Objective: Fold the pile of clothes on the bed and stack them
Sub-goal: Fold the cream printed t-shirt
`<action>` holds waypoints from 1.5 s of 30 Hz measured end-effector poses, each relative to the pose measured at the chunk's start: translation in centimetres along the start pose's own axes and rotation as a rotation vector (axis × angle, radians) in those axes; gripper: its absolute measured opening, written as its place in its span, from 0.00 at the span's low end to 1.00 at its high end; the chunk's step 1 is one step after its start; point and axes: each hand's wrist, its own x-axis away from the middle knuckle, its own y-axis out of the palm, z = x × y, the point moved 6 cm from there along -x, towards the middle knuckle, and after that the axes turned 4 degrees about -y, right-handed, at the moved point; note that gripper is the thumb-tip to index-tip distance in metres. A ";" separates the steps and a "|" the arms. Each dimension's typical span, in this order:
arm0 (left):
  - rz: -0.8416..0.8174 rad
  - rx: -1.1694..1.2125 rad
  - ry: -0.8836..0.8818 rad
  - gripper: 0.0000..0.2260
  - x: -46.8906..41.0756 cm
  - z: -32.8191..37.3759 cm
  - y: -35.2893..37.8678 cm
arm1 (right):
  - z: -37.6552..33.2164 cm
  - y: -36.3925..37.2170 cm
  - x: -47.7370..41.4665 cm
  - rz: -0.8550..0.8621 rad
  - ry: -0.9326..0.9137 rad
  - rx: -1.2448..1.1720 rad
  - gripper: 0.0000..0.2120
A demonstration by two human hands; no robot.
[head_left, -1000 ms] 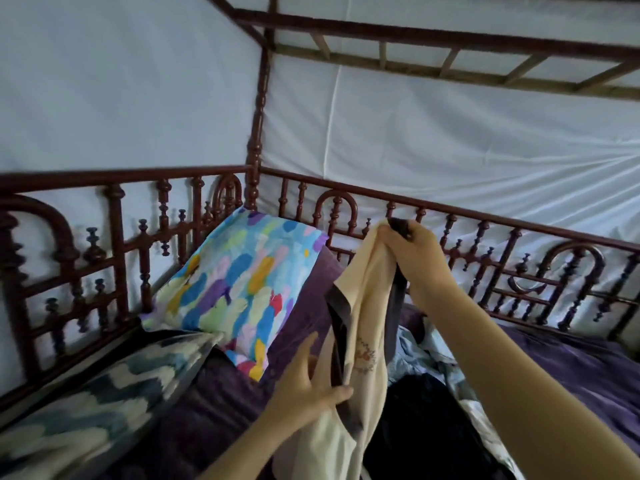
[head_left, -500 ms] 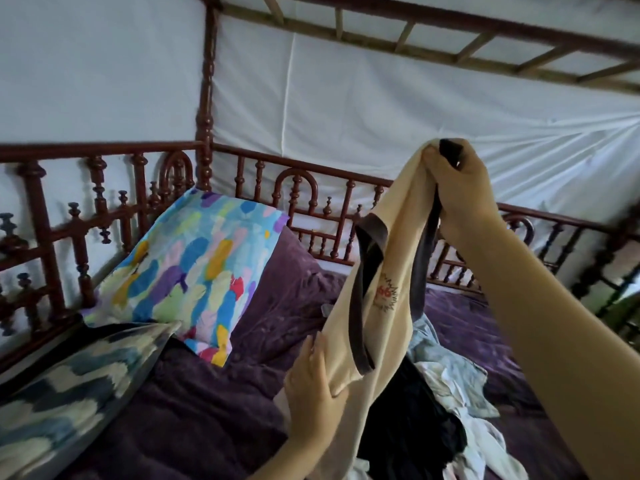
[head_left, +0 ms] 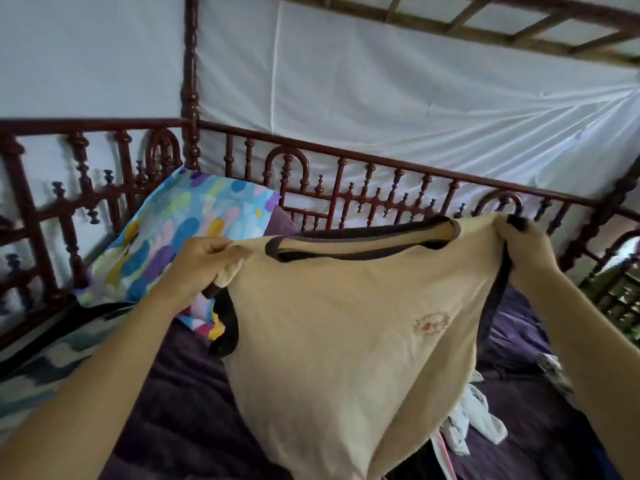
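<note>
I see both arms stretched forward. The left hand (head_left: 204,261) pinches one shoulder of the shirt (head_left: 346,323) and the right hand (head_left: 526,247) grips the other, holding it spread in the air above the bed (head_left: 173,393). The rail (head_left: 381,164) runs close behind. Loose clothes (head_left: 478,420) lie below the shirt's right edge.

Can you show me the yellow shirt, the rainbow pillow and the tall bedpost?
Shirt (head_left: 329,358): head view, middle of its front.
Pillow (head_left: 173,233): head view, middle of its colourful cover.
Bedpost (head_left: 189,81): head view, halfway up the post.
</note>
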 end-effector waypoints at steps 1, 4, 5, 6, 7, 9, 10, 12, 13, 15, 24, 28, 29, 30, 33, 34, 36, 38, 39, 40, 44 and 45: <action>-0.037 -0.034 -0.025 0.11 0.0 -0.6 0.1 | 2.2 0.1 0.4 -0.003 0.059 0.001 0.04; -0.140 -0.171 -0.165 0.11 1.1 -4.6 0.5 | 8.9 0.5 3.0 -0.033 0.220 0.040 0.06; -0.176 -0.223 -0.216 0.12 1.6 -6.5 0.6 | 11.3 0.5 4.0 -0.068 0.265 0.064 0.08; -0.215 -0.269 -0.261 0.12 2.4 -8.6 0.6 | 13.1 0.5 5.5 -0.124 0.314 0.108 0.07; -0.253 -0.305 -0.302 0.11 3.4 -10.5 0.5 | 14.9 0.4 6.9 -0.197 0.363 0.150 0.04; -0.351 -0.355 -0.380 0.10 5.7 -13.6 0.2 | 18.4 -0.2 9.7 -0.380 0.493 0.198 0.05; -0.418 -0.384 -0.432 0.10 6.9 -15.0 0.1 | 19.8 -0.7 11.2 -0.486 0.572 0.229 0.05; -0.574 -0.438 -0.554 0.11 9.2 -17.9 -0.3 | 22.7 -1.8 13.8 -0.741 0.708 0.349 0.05; -0.661 -0.461 -0.619 0.10 10.3 -19.2 -0.3 | 24.0 -2.3 15.0 -0.868 0.763 0.432 0.04; -0.810 -0.453 -0.747 0.10 12.2 -20.8 -0.1 | 25.7 -2.9 16.9 -1.099 0.812 0.635 0.04; -0.283 -0.312 -0.594 0.10 2.4 -17.5 0.9 | 23.2 6.3 8.4 -0.938 0.340 0.867 0.11; 0.443 0.127 -0.391 0.12 -7.5 -15.2 0.6 | 18.1 10.7 0.8 -0.153 0.220 0.461 0.23; 0.439 0.229 -0.395 0.21 -8.5 -15.9 1.2 | 18.2 12.1 0.5 -0.159 0.245 0.461 0.31; 0.380 0.248 -0.415 0.30 -8.9 -17.4 2.1 | 18.7 13.1 0.7 -0.193 0.256 0.510 0.36; 0.155 0.057 -0.477 0.43 -6.0 -22.4 4.9 | 24.0 13.8 4.9 -0.333 0.339 0.690 0.38; 0.117 0.000 -0.547 0.42 -3.5 -24.8 5.7 | 27.2 13.0 7.3 -0.398 0.422 0.747 0.37; 0.072 -0.123 -0.804 0.38 2.7 -29.9 6.8 | 33.4 10.3 12.9 -0.504 0.676 0.823 0.37; -0.013 -0.155 -1.074 0.32 9.2 -34.2 8.2 | 38.1 7.0 18.0 -0.494 0.931 0.786 0.37; -0.066 -0.141 -1.173 0.27 11.8 -35.8 9.1 | 39.6 5.5 19.7 -0.460 1.003 0.751 0.37; -0.107 -0.123 -1.256 0.23 13.9 -36.9 9.9 | 40.6 4.3 20.9 -0.432 1.045 0.725 0.35; -0.024 -0.027 -1.372 0.25 17.9 -38.9 12.9 | 42.9 0.9 22.7 -0.344 1.105 0.662 0.17; 0.038 0.030 -1.376 0.25 18.0 -39.2 13.6 | 43.7 0.5 22.7 -0.318 1.110 0.632 0.18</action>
